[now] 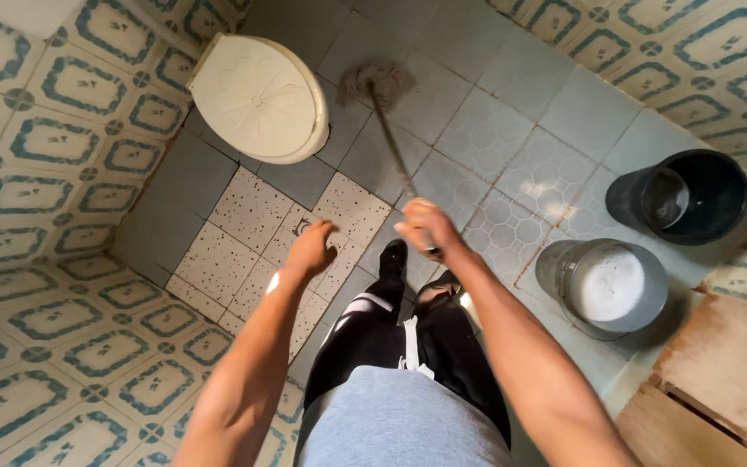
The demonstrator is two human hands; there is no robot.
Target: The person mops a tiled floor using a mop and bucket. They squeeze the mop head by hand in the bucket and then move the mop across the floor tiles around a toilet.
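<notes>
My right hand (425, 228) grips the upper end of a mop handle (391, 138). The handle slants away from me to a frayed grey mop head (377, 83), which rests on the tiled floor just right of a cream toilet (257, 97) with its lid down. My left hand (313, 246) hangs free to the left of the handle with its fingers loosely curled, holding nothing. Below my hands I see my dark trousers and black shoes.
A grey bucket of foamy water (603, 285) stands on the floor at my right. Behind it is a black bucket (685, 197). A wooden box (719, 380) fills the lower right corner. Patterned tiled walls close in on the left and the far right.
</notes>
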